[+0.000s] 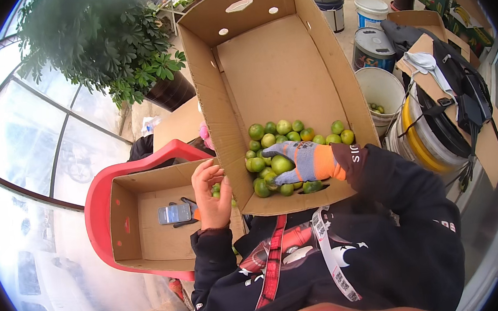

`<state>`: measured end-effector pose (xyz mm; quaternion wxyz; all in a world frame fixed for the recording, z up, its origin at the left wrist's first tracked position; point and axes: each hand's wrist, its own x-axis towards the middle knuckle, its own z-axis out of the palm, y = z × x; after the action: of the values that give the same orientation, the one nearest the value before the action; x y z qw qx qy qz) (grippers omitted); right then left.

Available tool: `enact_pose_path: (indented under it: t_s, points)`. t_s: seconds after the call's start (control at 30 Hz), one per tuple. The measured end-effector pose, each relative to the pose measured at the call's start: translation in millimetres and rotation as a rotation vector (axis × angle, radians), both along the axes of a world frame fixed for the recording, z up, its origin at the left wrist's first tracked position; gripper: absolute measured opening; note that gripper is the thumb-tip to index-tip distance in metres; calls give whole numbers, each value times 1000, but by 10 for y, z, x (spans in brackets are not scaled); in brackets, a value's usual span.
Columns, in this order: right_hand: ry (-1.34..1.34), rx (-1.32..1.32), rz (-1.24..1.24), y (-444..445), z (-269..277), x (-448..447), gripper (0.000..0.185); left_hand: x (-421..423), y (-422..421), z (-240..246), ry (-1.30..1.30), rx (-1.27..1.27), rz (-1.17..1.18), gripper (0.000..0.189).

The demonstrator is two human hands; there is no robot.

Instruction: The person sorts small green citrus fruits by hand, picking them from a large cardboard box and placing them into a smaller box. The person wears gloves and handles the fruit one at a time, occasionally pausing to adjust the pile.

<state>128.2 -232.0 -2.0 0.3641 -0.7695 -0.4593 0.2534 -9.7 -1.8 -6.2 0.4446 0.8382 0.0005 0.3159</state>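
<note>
A tall cardboard box (277,68) lies before me, with many green citrus fruits (283,127) gathered at its near end. My right hand (305,161), in a grey and orange work glove, reaches over its near wall and has its fingers and thumb around a larger green citrus fruit (282,164). My bare left hand (213,192) is raised beside the box's left wall, fingers slightly curled and apart, holding nothing. Below and left of it is a smaller cardboard box (126,224). It contains a phone (174,214) on a dark and orange glove (190,205), and some green fruits (216,188).
The smaller box rests on a red plastic chair (96,213). At the right stand a white bucket (380,86) with small fruits inside, several other buckets and a black bag (463,61). A potted plant (168,91) stands at the upper left.
</note>
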Motion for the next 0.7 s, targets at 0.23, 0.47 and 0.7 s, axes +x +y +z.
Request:
enact_pose_path:
  t_s: [0.23, 0.47, 0.7]
  points:
    - [-291, -188, -103, -4, -30, 28, 73, -753, 1285, -1567, 1012, 651, 288, 50]
    - [-301, -172, -103, 65, -41, 37, 73, -1459, 1764, -3164, 1754, 566, -134, 51]
    - [-310, -161, -101, 39, -49, 47, 73, -1246, 1617, -3068, 1793, 580, -155, 50]
